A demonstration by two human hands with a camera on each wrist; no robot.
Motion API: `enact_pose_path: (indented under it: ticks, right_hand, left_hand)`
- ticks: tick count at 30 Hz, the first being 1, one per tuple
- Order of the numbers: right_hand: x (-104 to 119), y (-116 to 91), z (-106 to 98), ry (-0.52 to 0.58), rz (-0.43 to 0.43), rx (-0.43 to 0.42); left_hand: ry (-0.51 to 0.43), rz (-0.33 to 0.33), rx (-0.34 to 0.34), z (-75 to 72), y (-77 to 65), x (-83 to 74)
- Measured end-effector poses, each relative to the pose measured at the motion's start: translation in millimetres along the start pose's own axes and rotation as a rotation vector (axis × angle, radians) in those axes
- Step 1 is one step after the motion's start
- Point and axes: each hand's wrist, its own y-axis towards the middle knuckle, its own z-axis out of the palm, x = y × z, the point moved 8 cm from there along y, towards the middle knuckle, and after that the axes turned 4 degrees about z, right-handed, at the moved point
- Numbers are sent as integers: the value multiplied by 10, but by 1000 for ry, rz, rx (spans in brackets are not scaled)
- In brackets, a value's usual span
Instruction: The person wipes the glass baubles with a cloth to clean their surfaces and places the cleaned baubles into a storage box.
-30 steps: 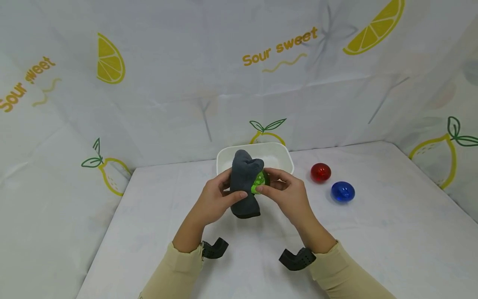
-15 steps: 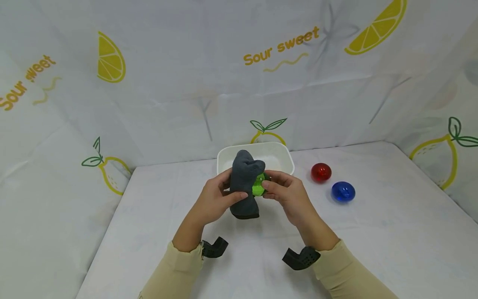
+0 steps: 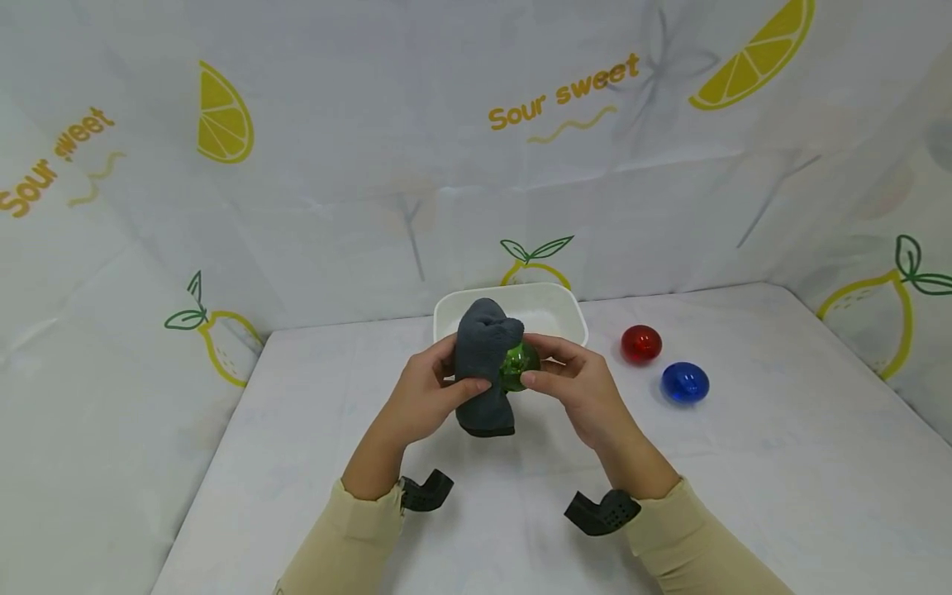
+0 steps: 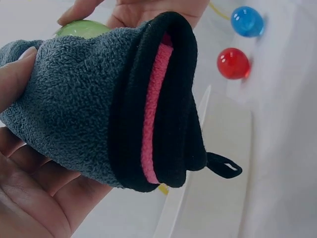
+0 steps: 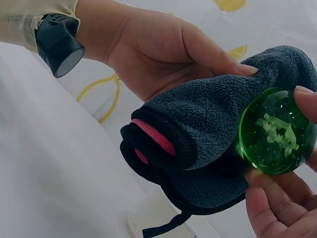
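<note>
A dark grey terry cloth (image 3: 482,364) with black edging is folded in my left hand (image 3: 430,392), the thumb on its near face. In the left wrist view a pink layer and a hanging loop (image 4: 225,165) show at its end. My right hand (image 3: 576,384) pinches a clear green ball (image 3: 519,368) against the cloth's right side. A pale figure inside the ball (image 5: 277,131) shows in the right wrist view. The cloth hides part of the ball in the head view.
A white tray (image 3: 561,306) stands behind the hands at the wall. To the right on the white-covered table (image 3: 781,463) lie a red ball (image 3: 641,345) and a blue ball (image 3: 685,383).
The green ball has turned between the cloth and my right fingers, and now looks darker. My right thumb has shifted on it. My left hand keeps its grip, almost in the same place.
</note>
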Motion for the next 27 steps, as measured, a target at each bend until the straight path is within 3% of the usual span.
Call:
enact_pose_path:
  ticks: [9,20,23,27]
  right_hand:
    - [22,-17,28,62,-55,55]
    - [20,-40,22,-83,-51,19]
    - [56,-51,29,-158,-104,13]
    - [150,-77,58,-284,-255,-10]
  left_hand:
    - [-24,6,-18,4,-8,4]
    - [-16,17,-18,20,-11,-31]
    - [-11,22,-19,14,-14,-36]
    - [-6,18,-21,7,-14,-18]
